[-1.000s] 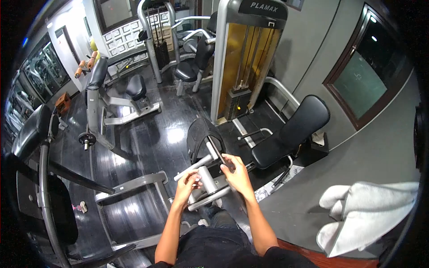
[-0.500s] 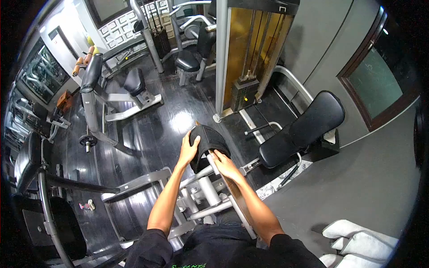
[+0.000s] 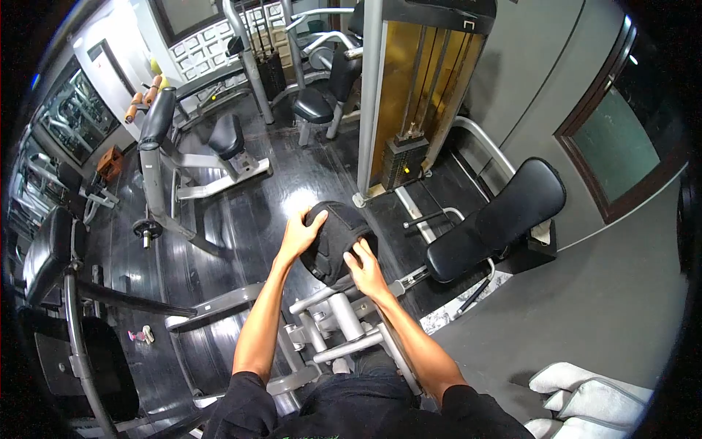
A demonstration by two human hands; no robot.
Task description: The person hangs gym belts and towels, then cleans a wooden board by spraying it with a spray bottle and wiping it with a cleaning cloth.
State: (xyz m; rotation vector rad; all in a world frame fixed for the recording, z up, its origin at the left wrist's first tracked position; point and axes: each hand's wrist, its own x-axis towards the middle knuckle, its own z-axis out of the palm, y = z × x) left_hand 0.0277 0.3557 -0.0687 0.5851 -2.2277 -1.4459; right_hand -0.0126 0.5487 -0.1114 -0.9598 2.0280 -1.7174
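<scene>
The curved black fabric pad (image 3: 340, 233) is held at twelve o'clock from the person's torso, just beyond the silver tube frame (image 3: 346, 316). The left hand (image 3: 297, 237) pinches its ten o'clock edge between thumb and fingers; the right hand (image 3: 367, 272) grips its four o'clock edge, some fingertips hidden. Should one grip loosen, the soft pad could fold and drop to the floor (image 3: 292, 179); drawn towards six o'clock, its near edge might snag on the tubes.

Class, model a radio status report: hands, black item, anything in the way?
Left hand, right hand: both holding black item. Metal frame close by. Nothing visibly blocking.
</scene>
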